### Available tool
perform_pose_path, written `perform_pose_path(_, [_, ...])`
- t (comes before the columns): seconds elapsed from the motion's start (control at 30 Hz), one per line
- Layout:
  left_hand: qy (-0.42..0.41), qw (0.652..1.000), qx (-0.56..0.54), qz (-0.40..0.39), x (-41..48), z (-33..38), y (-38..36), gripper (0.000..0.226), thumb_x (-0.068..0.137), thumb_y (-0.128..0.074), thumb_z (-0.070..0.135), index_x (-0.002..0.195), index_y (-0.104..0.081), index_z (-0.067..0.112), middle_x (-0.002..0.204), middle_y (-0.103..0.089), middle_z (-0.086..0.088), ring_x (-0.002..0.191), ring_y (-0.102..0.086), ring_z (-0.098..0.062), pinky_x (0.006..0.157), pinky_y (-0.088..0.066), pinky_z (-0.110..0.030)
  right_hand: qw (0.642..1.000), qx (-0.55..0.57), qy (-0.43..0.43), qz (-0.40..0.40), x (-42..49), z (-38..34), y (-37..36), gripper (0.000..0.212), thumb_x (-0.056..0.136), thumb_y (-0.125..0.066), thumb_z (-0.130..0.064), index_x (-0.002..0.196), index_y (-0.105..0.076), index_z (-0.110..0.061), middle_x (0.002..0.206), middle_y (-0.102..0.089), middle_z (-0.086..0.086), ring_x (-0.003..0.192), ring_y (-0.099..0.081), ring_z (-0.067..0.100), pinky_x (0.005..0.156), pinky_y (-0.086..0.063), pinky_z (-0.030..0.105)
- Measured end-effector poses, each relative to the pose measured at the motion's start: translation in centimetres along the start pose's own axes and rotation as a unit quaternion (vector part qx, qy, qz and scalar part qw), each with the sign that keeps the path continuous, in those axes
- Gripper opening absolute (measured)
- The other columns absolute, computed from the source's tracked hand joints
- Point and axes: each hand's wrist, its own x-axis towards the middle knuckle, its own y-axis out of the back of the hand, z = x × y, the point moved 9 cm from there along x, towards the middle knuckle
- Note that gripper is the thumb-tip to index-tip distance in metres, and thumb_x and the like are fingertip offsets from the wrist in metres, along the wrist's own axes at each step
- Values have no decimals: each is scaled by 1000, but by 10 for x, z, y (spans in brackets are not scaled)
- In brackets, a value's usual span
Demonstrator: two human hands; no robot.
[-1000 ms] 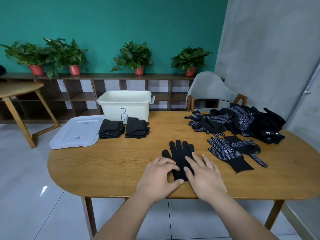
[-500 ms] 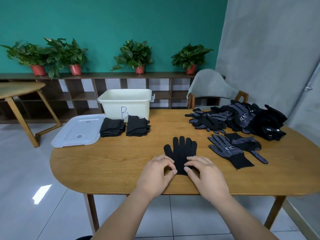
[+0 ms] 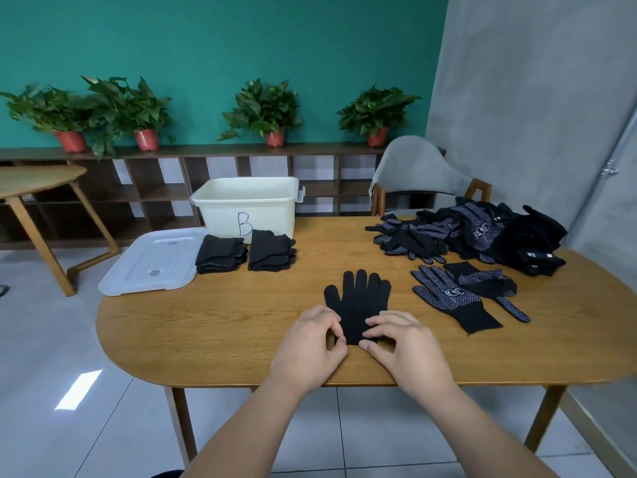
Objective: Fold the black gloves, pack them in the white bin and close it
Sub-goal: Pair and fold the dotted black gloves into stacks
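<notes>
A black glove (image 3: 358, 301) lies flat on the wooden table (image 3: 220, 326), fingers pointing away from me. My left hand (image 3: 310, 346) pinches the left corner of its cuff. My right hand (image 3: 403, 346) pinches the right corner of the cuff. Two stacks of folded black gloves (image 3: 220, 254) (image 3: 271, 251) sit in front of the open white bin (image 3: 248, 208) marked "B". The bin's lid (image 3: 151, 260) lies flat to its left. A pile of unfolded dotted black gloves (image 3: 482, 236) covers the back right of the table, with a loose pair (image 3: 458, 294) nearer to me.
A grey chair (image 3: 417, 174) stands behind the table on the right. A second wooden table (image 3: 38, 181) is at far left. Potted plants (image 3: 265, 112) line a low shelf along the green wall.
Both hands slid back from lying flat on the glove's palm to its cuff edge, and their fingers curled to pinch the cuff corners. The glove shows more of its length.
</notes>
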Motion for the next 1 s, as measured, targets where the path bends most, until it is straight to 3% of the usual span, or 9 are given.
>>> perform_pose_path(0.13, [-17, 1000, 20, -3, 0, 2, -2, 9, 92, -68, 39, 95, -63, 33, 119, -56, 20, 119, -45, 0, 100, -42, -24, 1000, -2, 7, 9, -1, -2, 2, 6, 89, -81, -35, 94, -83, -32, 110, -72, -23, 114, -58, -4, 98, -51, 24])
perform_pose_path(0.23, [-29, 999, 27, -11, 0, 3, -3, 31, 88, -68, 55, 113, -61, 40, 121, -53, 23, 120, -43, -1, 101, -41, -24, 1000, -1, -4, 14, -2, 0, 5, 7, 92, -77, -36, 96, -80, -31, 108, -71, -23, 110, -59, -3, 93, -53, 26])
perform_pose_path(0.33, [-37, 999, 23, -12, 1, 4, -2, 43, 88, -71, 54, 128, -61, 41, 127, -53, 25, 125, -42, -1, 106, -41, -25, 1000, 11, 1, 25, -2, -2, 8, 7, 94, -75, -36, 97, -76, -30, 106, -69, -24, 108, -59, -1, 90, -54, 28])
perform_pose_path(0.5, [-33, 999, 9, 14, 1, -1, 2, 20, 96, -72, 36, 116, -73, 37, 121, -59, 25, 123, -44, 0, 108, -44, -31, 1000, 17, 8, 19, -2, -7, 12, 15, 93, -74, -47, 101, -75, -34, 108, -67, -27, 112, -57, -2, 93, -51, 25])
perform_pose_path(0.57, [-30, 999, -13, 18, 1, -2, 2, 18, 97, -72, 33, 114, -73, 36, 119, -61, 24, 122, -47, -2, 107, -45, -34, 1000, 19, 9, 1, -1, -8, 11, 32, 86, -78, -55, 112, -73, -36, 119, -63, -28, 120, -51, -4, 99, -45, 18])
perform_pose_path(0.63, [-24, 999, -32, 19, 1, -3, 3, 18, 97, -72, 34, 114, -72, 38, 118, -62, 25, 122, -48, -2, 106, -46, -37, 1000, 5, 3, -15, 1, -6, 7, 43, 83, -81, -53, 121, -71, -37, 126, -61, -27, 126, -46, -5, 105, -42, 19])
perform_pose_path(0.77, [-5, 998, -54, 25, 1, -5, 6, 18, 94, -75, 40, 111, -69, 42, 115, -61, 27, 121, -49, 0, 105, -46, -36, 1000, 9, -26, -5, 3, 2, 9, 23, 87, -83, -31, 108, -76, -37, 112, -66, -26, 115, -54, -3, 99, -51, 28])
perform_pose_path(0.9, [15, 999, -30, 29, 1, -7, 8, 30, 94, -72, 48, 122, -65, 41, 122, -60, 27, 123, -47, 2, 107, -43, -28, 992, 83, -91, 6, 1, 10, 18, 17, 95, -74, -37, 111, -72, -42, 105, -69, -24, 102, -62, -2, 86, -48, 15])
perform_pose_path(1.0, [16, 999, -18, 32, 0, -7, 8, 24, 96, -71, 45, 119, -66, 39, 118, -62, 26, 116, -50, 3, 104, -46, -29, 982, 145, -121, 27, -1, 14, 25, 14, 96, -73, -34, 110, -71, -37, 95, -72, -26, 97, -65, -5, 79, -45, 8])
